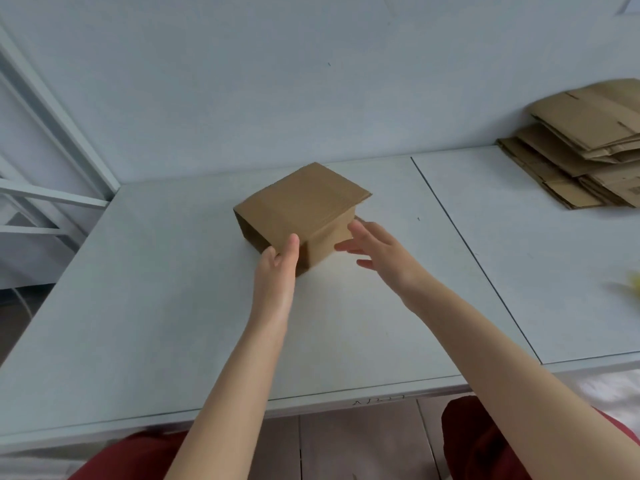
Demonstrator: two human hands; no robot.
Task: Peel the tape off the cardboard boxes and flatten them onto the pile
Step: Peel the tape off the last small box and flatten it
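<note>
A small closed brown cardboard box point(301, 206) stands on the pale grey table point(156, 289), a little beyond its middle. My left hand point(278, 268) touches the box's near corner, thumb up against the front face, fingers straight. My right hand point(377, 252) hovers by the box's right front side, fingers spread and relaxed, holding nothing. Whether it touches the box I cannot tell. A pile of flattened cardboard boxes point(585, 147) lies at the far right against the wall. Tape on the box does not show clearly.
A second table top point(554, 258) adjoins on the right, with a dark seam between the two. A blurred yellow object point(632, 284) sits at the right edge. A white metal frame point(45, 140) stands at the left. The wall runs just behind the box.
</note>
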